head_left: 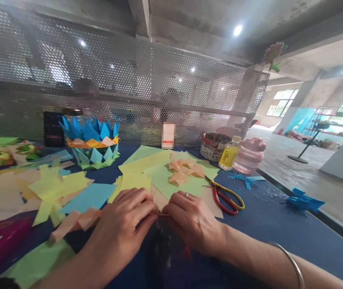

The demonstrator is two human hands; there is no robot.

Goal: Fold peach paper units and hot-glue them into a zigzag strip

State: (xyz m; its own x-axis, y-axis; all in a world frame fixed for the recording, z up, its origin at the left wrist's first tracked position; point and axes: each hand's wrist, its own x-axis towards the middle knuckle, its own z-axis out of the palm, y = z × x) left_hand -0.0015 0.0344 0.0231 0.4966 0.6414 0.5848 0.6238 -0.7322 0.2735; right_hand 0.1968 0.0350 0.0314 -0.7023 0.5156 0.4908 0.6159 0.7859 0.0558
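Note:
At the near edge of the table, my left hand (126,220) and my right hand (194,220) meet, both closed. A small piece of peach paper (163,214) is pinched between their fingertips, mostly hidden by them. Folded peach paper pieces (186,168) rest on light green sheets (165,180) just beyond my hands. More folded peach pieces (78,222) lie to the left of my left hand. Scissors with red and yellow handles (227,198) lie to the right of my right hand. A tiered blue, orange and green folded-paper piece (94,140) stands at the back left.
Yellow paper strips (49,186) and a blue sheet (90,197) cover the left side. A magenta tool (5,237) sits at the left edge. A round tin (215,145), yellow-labelled bottle (230,154) and pink bottle (249,155) stand back right. A perforated metal panel (189,80) rises behind.

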